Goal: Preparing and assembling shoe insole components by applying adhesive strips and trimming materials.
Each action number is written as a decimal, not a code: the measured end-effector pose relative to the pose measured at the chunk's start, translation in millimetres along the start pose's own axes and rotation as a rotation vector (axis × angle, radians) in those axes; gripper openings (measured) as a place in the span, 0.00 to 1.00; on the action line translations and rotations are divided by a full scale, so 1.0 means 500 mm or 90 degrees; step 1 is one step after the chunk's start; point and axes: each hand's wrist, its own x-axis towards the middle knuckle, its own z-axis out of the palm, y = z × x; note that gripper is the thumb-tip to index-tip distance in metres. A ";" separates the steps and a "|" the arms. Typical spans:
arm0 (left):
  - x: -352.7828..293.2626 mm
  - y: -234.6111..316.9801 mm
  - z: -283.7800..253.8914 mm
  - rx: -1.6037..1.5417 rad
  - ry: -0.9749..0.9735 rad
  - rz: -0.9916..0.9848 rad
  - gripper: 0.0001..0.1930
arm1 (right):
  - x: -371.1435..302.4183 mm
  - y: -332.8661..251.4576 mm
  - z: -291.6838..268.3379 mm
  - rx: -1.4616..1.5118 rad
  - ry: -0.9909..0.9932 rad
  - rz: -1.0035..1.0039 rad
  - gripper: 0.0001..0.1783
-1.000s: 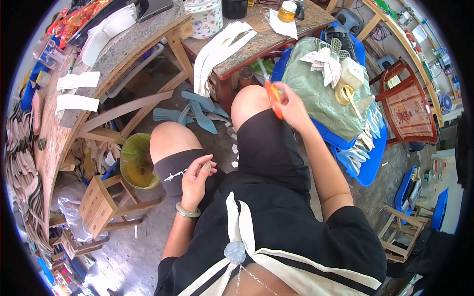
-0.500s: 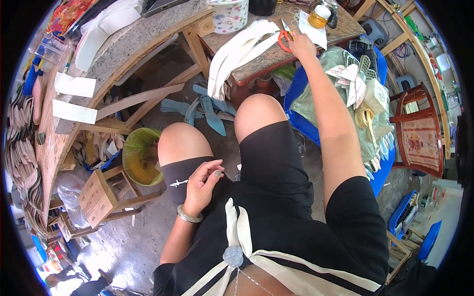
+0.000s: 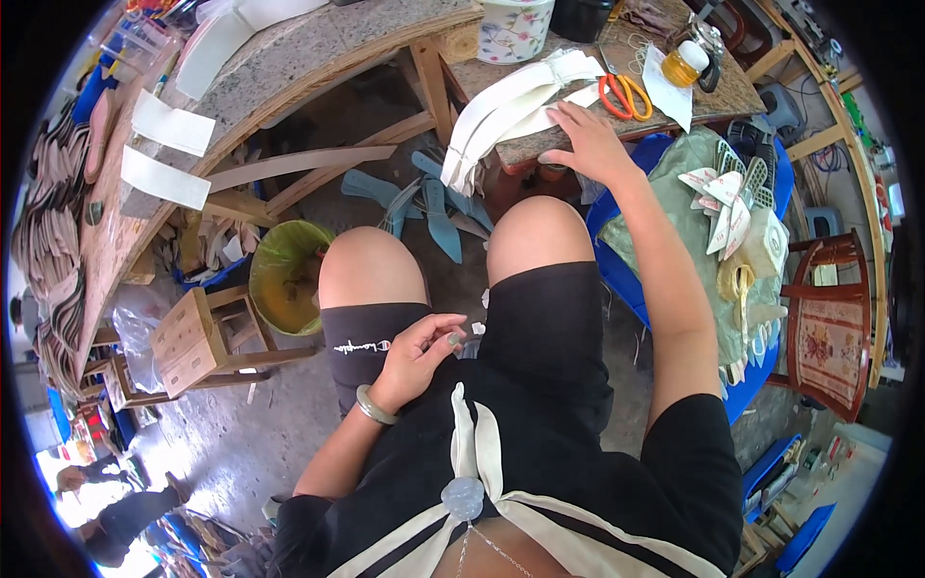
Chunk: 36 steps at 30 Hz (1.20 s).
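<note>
A bundle of long white strips point(image 3: 511, 106), tied near its ends, lies on the small stone-topped table and hangs over its near left edge. My right hand point(image 3: 590, 144) is over the right side of this bundle, fingers spread, holding nothing. Whether its fingertips touch the strips I cannot tell. Just beyond that hand, scissors with orange-red handles point(image 3: 626, 97) rest on the tabletop. My left hand point(image 3: 420, 358), with a pale bangle at the wrist, hovers over my lap, loosely bent and holding nothing.
Behind the strips stand a flowered pot point(image 3: 515, 37) and a black container point(image 3: 578, 17). A jar of amber liquid point(image 3: 683, 65) is near white paper point(image 3: 668, 94). At right is a blue bin point(image 3: 665, 154); below lie blue sole-shaped pieces point(image 3: 441, 226). A yellow-green bin point(image 3: 273, 281) neighbours a wooden stool point(image 3: 189, 337).
My right hand has let go of the scissors, which now lie on the table, and has drawn back toward the strips. The whole view has shifted slightly; my left hand stays over my lap.
</note>
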 end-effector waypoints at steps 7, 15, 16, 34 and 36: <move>0.004 0.031 0.019 0.143 -0.030 -0.001 0.14 | 0.060 0.054 -0.005 0.137 -0.066 -0.111 0.39; 0.009 0.022 0.025 0.060 -0.019 0.007 0.15 | 0.010 0.015 -0.053 0.155 0.019 -0.107 0.34; 0.009 0.026 0.026 0.113 -0.029 0.036 0.15 | 0.014 0.009 -0.052 0.154 0.019 -0.119 0.32; 0.020 0.020 0.038 0.027 0.005 0.039 0.15 | 0.224 -0.027 -0.153 0.230 0.259 -0.151 0.15; 0.030 0.019 0.037 -0.035 -0.025 0.034 0.18 | 0.178 -0.099 -0.230 0.220 0.196 -0.143 0.15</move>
